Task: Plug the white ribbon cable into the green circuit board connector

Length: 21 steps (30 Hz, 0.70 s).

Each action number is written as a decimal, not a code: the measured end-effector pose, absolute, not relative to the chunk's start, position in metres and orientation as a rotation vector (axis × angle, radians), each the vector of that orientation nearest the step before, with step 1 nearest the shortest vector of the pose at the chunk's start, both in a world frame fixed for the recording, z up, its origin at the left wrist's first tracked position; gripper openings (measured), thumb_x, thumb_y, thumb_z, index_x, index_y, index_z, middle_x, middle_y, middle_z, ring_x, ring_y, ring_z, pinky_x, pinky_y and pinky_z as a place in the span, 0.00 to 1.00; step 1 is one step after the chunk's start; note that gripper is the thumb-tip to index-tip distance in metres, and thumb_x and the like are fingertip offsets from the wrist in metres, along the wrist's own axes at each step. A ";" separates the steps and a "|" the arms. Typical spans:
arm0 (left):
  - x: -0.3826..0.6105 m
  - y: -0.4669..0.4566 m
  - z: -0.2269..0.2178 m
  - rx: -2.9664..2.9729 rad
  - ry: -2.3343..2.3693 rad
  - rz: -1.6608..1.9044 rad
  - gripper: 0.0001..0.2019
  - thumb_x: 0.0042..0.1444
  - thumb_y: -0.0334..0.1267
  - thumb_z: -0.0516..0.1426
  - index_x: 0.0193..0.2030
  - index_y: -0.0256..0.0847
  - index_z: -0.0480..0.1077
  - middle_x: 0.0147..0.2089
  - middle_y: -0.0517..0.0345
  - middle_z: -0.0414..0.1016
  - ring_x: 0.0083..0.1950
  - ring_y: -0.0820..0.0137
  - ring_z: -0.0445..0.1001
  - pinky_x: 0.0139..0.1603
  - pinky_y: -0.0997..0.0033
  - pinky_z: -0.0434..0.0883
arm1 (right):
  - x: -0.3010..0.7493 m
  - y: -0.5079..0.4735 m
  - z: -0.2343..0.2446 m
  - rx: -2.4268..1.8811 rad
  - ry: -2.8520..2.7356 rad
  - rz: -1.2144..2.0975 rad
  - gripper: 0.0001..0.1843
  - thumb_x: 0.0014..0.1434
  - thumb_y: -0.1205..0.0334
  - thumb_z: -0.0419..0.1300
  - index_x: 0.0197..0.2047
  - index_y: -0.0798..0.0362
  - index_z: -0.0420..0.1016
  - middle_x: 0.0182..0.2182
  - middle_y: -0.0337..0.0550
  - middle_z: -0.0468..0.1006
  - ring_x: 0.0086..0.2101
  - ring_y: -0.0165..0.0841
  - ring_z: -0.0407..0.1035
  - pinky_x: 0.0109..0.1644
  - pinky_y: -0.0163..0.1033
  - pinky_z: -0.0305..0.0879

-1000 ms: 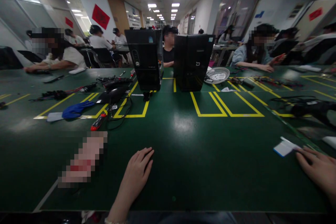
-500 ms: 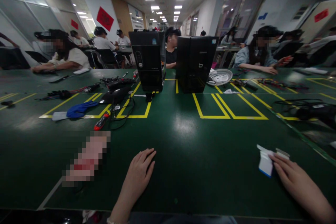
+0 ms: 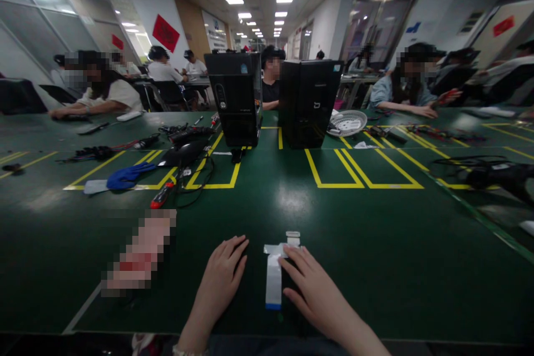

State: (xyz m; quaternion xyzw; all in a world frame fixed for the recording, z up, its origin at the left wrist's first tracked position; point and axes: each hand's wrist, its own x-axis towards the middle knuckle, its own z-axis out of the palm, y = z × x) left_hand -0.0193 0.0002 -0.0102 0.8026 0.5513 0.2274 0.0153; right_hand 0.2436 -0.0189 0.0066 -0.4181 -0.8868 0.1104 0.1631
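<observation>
Slides the flat white, blue-ended ribbon strip (image 3: pixel 273 281) in from far right to two-handed reach; lays splayed right grip (image 3: pixel 312 278) lightly over it, rests uncurled left grip (image 3: pixel 225 270) empty.

Right hand (image 3: pixel 311 275) hides part of white strip (image 3: pixel 273 281). Pink item (image 3: pixel 144 250) pixelated. Black bundle (image 3: pixel 486 177), likely cable, cut off at right edge.

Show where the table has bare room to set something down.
Bare table lies right of the right hand, before the yellow tape, and between the hands and computers. Crowded: around the blue glove and red tool. A slim gap separates the left hand and white strip.
</observation>
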 end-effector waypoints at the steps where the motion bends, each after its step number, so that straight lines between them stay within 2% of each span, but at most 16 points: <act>1: -0.019 0.000 -0.010 2.498 1.713 0.711 0.18 0.66 0.35 0.49 0.61 0.43 0.66 0.61 0.52 0.70 0.62 0.60 0.67 0.63 0.50 0.64 | 0.234 -0.020 0.008 -1.182 -2.546 0.343 0.28 0.64 0.55 0.54 0.67 0.49 0.60 0.67 0.49 0.55 0.65 0.43 0.49 0.67 0.57 0.51; 7: -0.020 0.000 -0.012 2.500 1.711 0.718 0.17 0.66 0.36 0.49 0.60 0.44 0.67 0.61 0.52 0.70 0.62 0.60 0.67 0.63 0.49 0.63 | 0.211 -0.023 0.011 -1.167 -2.586 0.432 0.31 0.65 0.52 0.53 0.69 0.46 0.54 0.69 0.45 0.49 0.67 0.42 0.43 0.69 0.57 0.43; 14: -0.022 0.001 -0.016 2.505 1.710 0.715 0.18 0.66 0.37 0.49 0.60 0.44 0.67 0.61 0.52 0.70 0.62 0.59 0.67 0.63 0.49 0.64 | 0.213 -0.023 0.010 -1.145 -2.566 0.395 0.31 0.64 0.54 0.54 0.69 0.46 0.54 0.69 0.44 0.49 0.67 0.41 0.43 0.69 0.55 0.45; 17: -0.022 0.002 -0.015 2.506 1.706 0.696 0.18 0.66 0.37 0.49 0.60 0.44 0.67 0.61 0.52 0.70 0.62 0.59 0.67 0.63 0.49 0.64 | 0.213 -0.026 0.013 -1.044 -2.568 0.323 0.28 0.63 0.60 0.54 0.67 0.47 0.59 0.67 0.44 0.54 0.67 0.40 0.44 0.69 0.55 0.47; 21: -0.021 0.001 -0.013 2.495 1.720 0.660 0.18 0.66 0.37 0.49 0.61 0.43 0.67 0.62 0.52 0.69 0.63 0.59 0.66 0.64 0.49 0.63 | 0.233 -0.027 0.016 -0.934 -2.526 0.119 0.26 0.61 0.70 0.52 0.62 0.47 0.66 0.63 0.45 0.63 0.64 0.37 0.53 0.66 0.53 0.54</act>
